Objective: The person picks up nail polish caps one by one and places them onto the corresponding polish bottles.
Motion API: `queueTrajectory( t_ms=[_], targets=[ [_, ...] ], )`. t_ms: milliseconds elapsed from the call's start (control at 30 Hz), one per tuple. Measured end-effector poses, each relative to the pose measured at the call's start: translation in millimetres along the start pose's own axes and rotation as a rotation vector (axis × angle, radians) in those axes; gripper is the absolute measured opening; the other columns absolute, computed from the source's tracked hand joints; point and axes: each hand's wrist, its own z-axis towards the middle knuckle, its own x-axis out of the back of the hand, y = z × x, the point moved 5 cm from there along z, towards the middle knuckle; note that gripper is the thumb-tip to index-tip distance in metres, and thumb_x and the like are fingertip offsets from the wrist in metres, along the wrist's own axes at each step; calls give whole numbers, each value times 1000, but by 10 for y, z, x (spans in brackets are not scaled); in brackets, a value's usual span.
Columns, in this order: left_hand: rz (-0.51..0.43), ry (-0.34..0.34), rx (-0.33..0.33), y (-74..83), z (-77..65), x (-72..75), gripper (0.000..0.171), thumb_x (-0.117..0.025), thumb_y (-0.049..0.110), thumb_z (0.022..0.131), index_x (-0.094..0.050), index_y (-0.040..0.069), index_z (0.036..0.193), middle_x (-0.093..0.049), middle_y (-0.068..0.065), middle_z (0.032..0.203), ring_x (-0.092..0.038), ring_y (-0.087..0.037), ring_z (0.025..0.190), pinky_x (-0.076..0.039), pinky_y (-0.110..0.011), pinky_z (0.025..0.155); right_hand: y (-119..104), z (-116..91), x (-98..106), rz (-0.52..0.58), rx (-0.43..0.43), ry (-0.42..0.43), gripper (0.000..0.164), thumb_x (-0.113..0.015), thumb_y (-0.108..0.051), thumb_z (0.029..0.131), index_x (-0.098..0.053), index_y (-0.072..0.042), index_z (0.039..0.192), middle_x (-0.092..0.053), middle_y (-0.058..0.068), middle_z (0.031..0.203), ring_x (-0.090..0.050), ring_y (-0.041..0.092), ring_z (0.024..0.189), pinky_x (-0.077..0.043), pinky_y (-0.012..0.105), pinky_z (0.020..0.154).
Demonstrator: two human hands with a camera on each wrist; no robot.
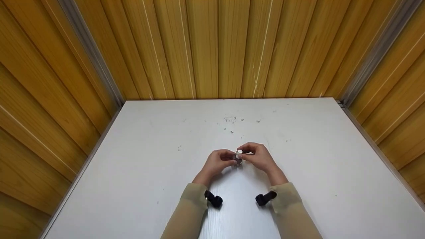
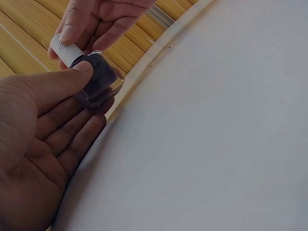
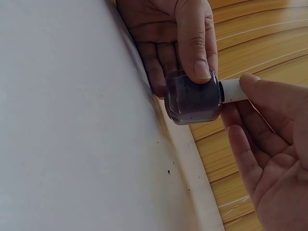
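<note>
Nail polish bottle (image 3: 192, 98), small, square-shouldered and filled with dark purple lacquer, sits between our two hands just above the white counter (image 1: 298, 172), roughly at its middle. We cannot tell from the head view whether its base touches the counter or hangs a little clear of it. Its white cap (image 3: 232, 90) is on the neck, with no gap showing between cap and glass.

Our left hand (image 1: 217, 162) pinches the glass body, thumb pressed on one flat face and the other fingers curled behind it. Our right hand (image 1: 257, 155) pinches the cap between thumb and fingertips; in the right wrist view the thumb lies along the cap's side.

We judge the step in hand to be work on the cap, either loosening or tightening it, and the pictures alone do not tell us which. If it is to come off, the next move calls for a steady hold on the glass while the right grip turns the cap about its own axis, then lifts it straight along the neck so the brush clears the mouth without dripping. The bottle should stay upright, since the lacquer is thin and the counter beneath is pale.

Around the counter stand wood-panelled walls (image 1: 212, 46).
</note>
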Motion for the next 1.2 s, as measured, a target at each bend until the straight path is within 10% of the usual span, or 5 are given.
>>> queueTrajectory(
  t_ms=[200, 400, 967, 1200],
  targets=[
    [-6, -2, -6, -11, -3, -5, 22, -77, 0, 89, -74, -3, 110, -77, -20, 110, -76, -30, 103, -58, -25, 85, -261, -104, 11, -17, -8, 22, 24, -77, -2, 89, -69, 11, 109, -73, 24, 104, -68, 20, 96, -54, 17, 79],
    [0, 11, 7, -10, -1, -3, 23, -78, 0, 88, -75, -2, 111, -77, -20, 111, -75, -31, 105, -58, -25, 86, 5, -10, 8, 45, 12, -29, 33, -76, -6, 92, -69, 7, 122, -72, 25, 121, -67, 37, 115, -55, 17, 86],
    [31, 0, 26, -19, 6, 2, 22, -79, 5, 89, -76, 2, 110, -79, -13, 108, -76, -20, 100, -57, -24, 86, 114, 34, 9, -7, -30, 30, 25, -82, -13, 88, -73, 0, 108, -75, 14, 105, -68, 18, 100, -56, 22, 85],
    [26, 9, 28, -28, 11, 3, 22, -79, 3, 88, -76, 1, 109, -79, -14, 108, -77, -21, 100, -57, -24, 86, 102, 32, 18, 22, 0, -16, 34, -77, -9, 91, -70, 3, 122, -73, 20, 121, -68, 33, 115, -58, 27, 95]
  ],
)
